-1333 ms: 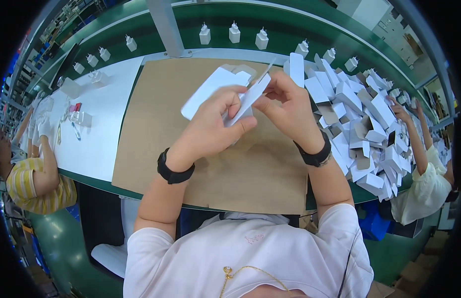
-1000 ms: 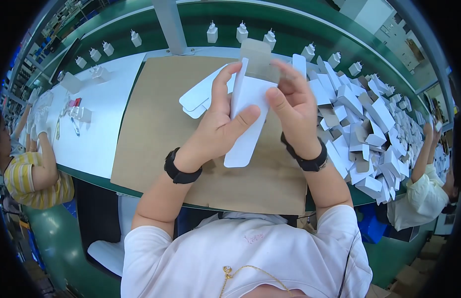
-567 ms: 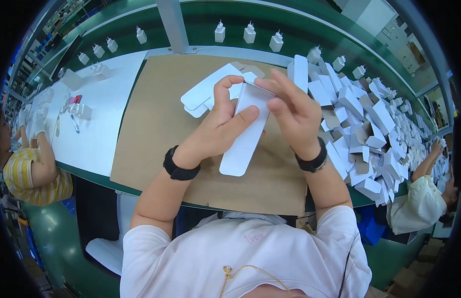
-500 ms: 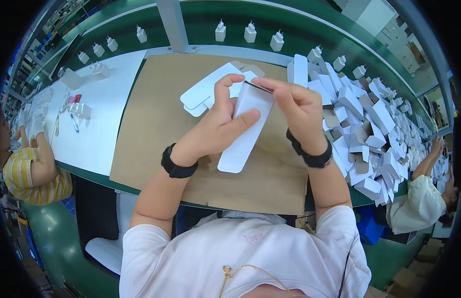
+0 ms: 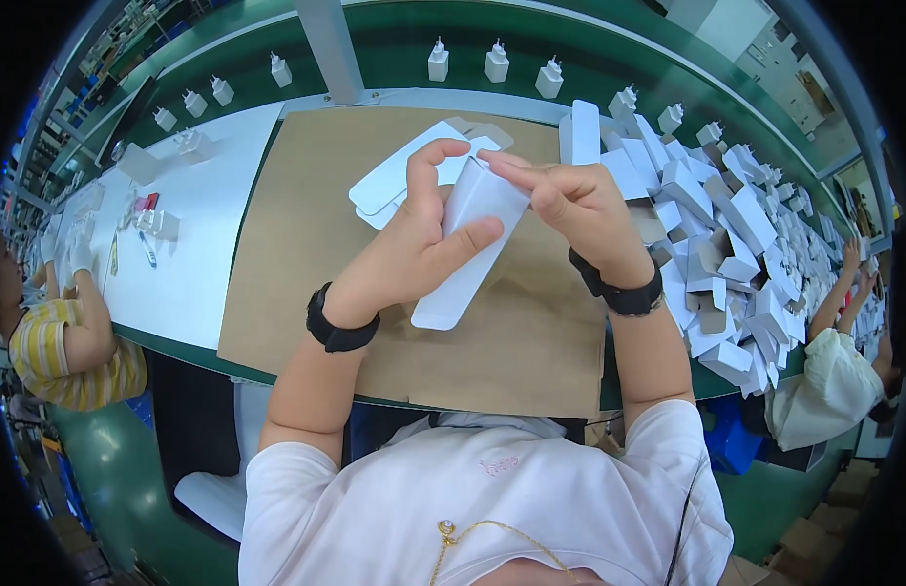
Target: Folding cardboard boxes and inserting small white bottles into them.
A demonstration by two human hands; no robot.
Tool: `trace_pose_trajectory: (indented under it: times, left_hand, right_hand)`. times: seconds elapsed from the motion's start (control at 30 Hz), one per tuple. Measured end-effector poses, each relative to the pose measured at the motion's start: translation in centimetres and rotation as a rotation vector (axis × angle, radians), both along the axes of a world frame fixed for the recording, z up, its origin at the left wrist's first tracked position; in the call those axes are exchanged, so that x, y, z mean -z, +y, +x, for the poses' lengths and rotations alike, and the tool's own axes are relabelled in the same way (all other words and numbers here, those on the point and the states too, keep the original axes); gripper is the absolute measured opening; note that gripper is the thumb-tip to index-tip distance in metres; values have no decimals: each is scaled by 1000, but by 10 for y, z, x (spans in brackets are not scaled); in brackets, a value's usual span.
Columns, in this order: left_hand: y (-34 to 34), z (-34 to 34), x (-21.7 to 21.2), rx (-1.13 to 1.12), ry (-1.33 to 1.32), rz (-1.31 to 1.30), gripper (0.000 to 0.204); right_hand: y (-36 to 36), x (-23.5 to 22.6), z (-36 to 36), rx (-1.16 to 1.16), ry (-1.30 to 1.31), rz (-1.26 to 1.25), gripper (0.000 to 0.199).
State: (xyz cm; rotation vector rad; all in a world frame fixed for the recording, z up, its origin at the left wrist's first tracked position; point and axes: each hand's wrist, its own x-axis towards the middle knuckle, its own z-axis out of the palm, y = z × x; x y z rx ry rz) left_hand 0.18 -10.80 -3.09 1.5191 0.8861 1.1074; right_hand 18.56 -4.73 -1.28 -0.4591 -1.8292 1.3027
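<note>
A long white folding carton (image 5: 471, 256) is tilted over the brown cardboard sheet (image 5: 296, 273). My left hand (image 5: 414, 230) grips it round its sides, thumb across the front face and index finger bent at the upper end. At that upper end the fingers of my right hand (image 5: 585, 210) press on the end flap, their tips drawn together at the edge. What is inside the carton cannot be seen. Behind my left hand, flat white carton blanks (image 5: 384, 184) lie on the cardboard.
At the right is a large heap of white cartons (image 5: 736, 244), some with open ends. White plug adapters (image 5: 497, 63) stand along the green ledge. Two co-workers sit at the sides, one in a yellow striped top (image 5: 57, 347) by the white table (image 5: 194, 264).
The carton's dark open upper end is now covered by its flap, pressed down by my right fingers. Both hands and the carton have shifted slightly left.
</note>
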Motion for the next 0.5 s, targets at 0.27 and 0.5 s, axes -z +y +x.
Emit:
trace_pose_trajectory:
  times: [0.27,0.5]
  left_hand:
    - [27,-35,10,-682,653,448,62]
    - [52,-43,-5,-478,943,-35,40]
  right_hand:
    - [-3,-71,88,954,-7,220,19]
    - [10,-75,138,1418,108,654,19]
